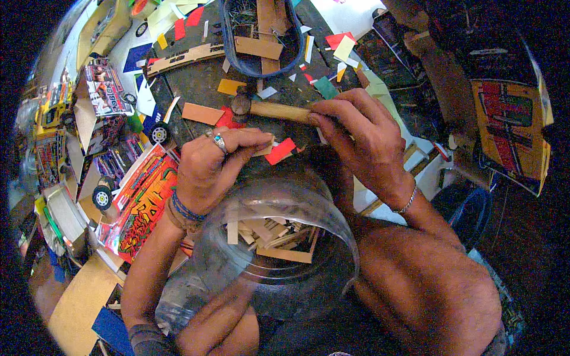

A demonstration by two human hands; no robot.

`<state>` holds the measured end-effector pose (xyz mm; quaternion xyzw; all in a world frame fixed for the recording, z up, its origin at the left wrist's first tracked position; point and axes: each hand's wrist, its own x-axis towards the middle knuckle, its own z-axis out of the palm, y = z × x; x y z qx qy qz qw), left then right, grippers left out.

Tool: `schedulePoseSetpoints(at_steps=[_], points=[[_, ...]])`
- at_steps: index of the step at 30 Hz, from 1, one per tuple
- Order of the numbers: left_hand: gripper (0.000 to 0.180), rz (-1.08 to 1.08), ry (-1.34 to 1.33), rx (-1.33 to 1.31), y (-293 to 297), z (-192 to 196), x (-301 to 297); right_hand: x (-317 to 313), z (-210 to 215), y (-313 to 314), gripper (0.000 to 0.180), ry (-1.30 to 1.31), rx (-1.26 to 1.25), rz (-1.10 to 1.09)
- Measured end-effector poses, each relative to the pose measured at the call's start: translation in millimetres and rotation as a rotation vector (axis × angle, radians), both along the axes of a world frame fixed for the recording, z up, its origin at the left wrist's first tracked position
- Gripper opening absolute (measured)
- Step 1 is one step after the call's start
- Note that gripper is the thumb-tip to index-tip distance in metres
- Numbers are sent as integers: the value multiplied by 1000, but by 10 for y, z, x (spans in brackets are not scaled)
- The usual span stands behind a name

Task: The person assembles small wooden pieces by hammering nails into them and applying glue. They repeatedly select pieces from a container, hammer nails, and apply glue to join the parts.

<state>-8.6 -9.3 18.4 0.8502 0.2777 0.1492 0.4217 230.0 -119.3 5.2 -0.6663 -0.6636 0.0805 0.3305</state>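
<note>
Gripping: my right hand (356, 133) closes around the hammer (270, 109) handle.
Left hand (217, 160): I pinch a small cardboard strip (265, 149).
Below: clear jar (279, 237) holding strips.

Wood, card and clear plastic under our hands

We see a hammer (270, 109) with a pale, smooth wooden handle and a dull, worn metal head; a clear plastic jar (279, 237), glossy and a little scuffed, holding matt card and thin wooden strips (279, 234); a dark, rough, scratched work board (202, 83) strewn with matt coloured paper scraps (279, 151); glossy printed cardboard boxes (142, 202); and a shiny metal ring (219, 142) and bracelet (408, 202).
</note>
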Motion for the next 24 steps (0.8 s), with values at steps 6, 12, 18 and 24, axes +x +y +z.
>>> schedulePoseSetpoints(at_steps=[6, 12, 18, 24], points=[[25, -42, -29, 26, 14, -9, 2, 10, -9, 12, 20, 20, -33, 8], [25, -93, -61, 122, 35, -26, 30, 14, -8, 0, 20, -4, -51, 12], [25, -98, -79, 114, 47, -45, 51, 6, -18, 10, 19, 43, -39, 21], [25, -95, -106, 148, 48, -71, 61, 28, -37, 18, 20, 20, -33, 44]])
